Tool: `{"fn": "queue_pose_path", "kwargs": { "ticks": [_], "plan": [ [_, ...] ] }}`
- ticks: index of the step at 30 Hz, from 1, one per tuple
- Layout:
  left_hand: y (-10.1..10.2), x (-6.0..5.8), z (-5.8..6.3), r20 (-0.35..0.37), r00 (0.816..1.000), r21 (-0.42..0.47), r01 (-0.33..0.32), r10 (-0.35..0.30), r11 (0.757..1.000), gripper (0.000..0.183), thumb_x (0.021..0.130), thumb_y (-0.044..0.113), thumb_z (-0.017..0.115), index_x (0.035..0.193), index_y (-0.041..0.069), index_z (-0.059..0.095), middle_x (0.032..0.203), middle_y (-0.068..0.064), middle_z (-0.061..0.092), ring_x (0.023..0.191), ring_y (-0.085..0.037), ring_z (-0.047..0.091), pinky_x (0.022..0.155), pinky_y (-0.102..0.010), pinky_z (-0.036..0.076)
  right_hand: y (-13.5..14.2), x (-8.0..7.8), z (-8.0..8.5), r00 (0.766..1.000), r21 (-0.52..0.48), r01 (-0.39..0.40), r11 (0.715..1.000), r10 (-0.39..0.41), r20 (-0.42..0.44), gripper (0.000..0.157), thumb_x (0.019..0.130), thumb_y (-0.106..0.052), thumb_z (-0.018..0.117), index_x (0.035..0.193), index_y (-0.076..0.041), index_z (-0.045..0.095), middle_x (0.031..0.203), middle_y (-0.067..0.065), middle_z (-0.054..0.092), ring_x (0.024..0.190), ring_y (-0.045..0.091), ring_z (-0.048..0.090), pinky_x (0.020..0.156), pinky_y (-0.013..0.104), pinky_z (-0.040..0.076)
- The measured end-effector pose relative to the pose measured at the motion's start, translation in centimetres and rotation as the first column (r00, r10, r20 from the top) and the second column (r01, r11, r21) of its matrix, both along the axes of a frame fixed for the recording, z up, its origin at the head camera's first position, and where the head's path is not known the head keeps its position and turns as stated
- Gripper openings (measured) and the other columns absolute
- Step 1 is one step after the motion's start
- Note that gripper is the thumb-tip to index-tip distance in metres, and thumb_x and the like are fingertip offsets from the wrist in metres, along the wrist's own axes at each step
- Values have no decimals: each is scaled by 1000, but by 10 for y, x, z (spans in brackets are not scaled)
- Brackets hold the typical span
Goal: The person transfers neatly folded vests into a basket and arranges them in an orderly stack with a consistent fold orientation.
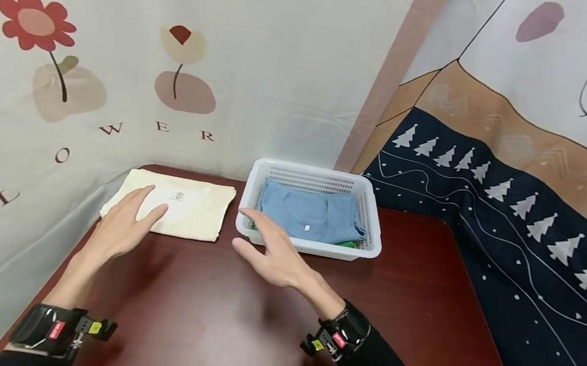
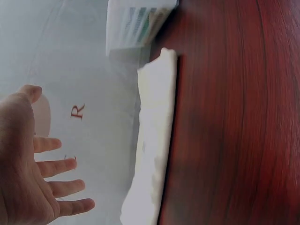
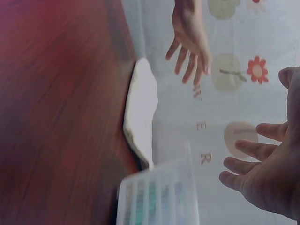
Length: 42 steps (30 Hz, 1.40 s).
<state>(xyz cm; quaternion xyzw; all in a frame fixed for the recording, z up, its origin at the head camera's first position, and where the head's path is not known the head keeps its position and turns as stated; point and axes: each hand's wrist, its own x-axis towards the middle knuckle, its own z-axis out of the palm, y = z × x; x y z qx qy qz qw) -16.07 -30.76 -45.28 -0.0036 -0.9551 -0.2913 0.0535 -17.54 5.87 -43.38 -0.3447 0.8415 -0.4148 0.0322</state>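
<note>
A folded cream cloth [image 1: 195,210] with small print near its collar area lies flat at the back left of the table; it looks like a folded shirt. Above its left part hovers my left hand [image 1: 123,225], fingers spread and holding nothing. To the right stands a white plastic basket [image 1: 368,251] with slotted walls. Inside it rests a folded blue garment [image 1: 306,209] with a small white tag, and a bit of green cloth [image 1: 348,244] shows beneath. My right hand [image 1: 275,255], fingers extended and holding nothing, is in the air by the basket's front left corner.
The dark red wooden table [image 1: 229,335] runs back to a pale curtain [image 1: 286,71] printed with flowers and letters. On the right hangs a navy cloth [image 1: 438,183] with white trees. Both wrists carry strapped-on cameras.
</note>
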Motion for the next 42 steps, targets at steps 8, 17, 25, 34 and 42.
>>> {"fn": "queue_pose_path", "kwargs": {
  "ticks": [8,17,25,34,42],
  "plan": [
    [-24,-6,-8,23,999,1,-26,26,1000,86,118,61,44,177,0,27,177,-39,32,162,-65,31,124,-83,30,-40,6,-7,999,64,-51,997,50,9,71,113,-52,55,174,-19,41,179,3,47,169,23,42,139,51,37],
    [-45,-20,-15,77,995,-6,-59,59,998,91,117,65,40,177,-2,24,177,-42,27,161,-68,27,123,-86,28,-79,-1,-29,994,164,-70,984,56,89,76,112,-61,55,174,-20,41,179,-1,47,168,19,44,138,42,39],
    [-52,-37,-20,95,994,-16,-57,58,998,92,117,64,37,174,-8,26,174,-45,29,159,-69,29,126,-82,28,-99,-15,-48,988,181,-2,983,-26,154,77,109,-52,65,172,-14,44,177,5,50,167,22,46,136,40,41],
    [-62,-47,-27,173,982,7,-77,74,997,96,117,65,34,174,-10,21,175,-47,24,160,-71,23,126,-85,26,-114,-29,-65,967,144,130,981,-157,199,75,106,-41,70,168,-5,48,172,15,55,163,28,51,134,40,43],
    [-69,-54,-38,180,979,8,-99,96,995,94,118,61,34,172,-14,19,174,-49,21,160,-71,20,128,-83,24,-125,-53,-102,960,125,211,969,-230,162,77,102,-43,68,166,-3,50,167,14,60,155,25,58,128,37,49]
  ]
}}
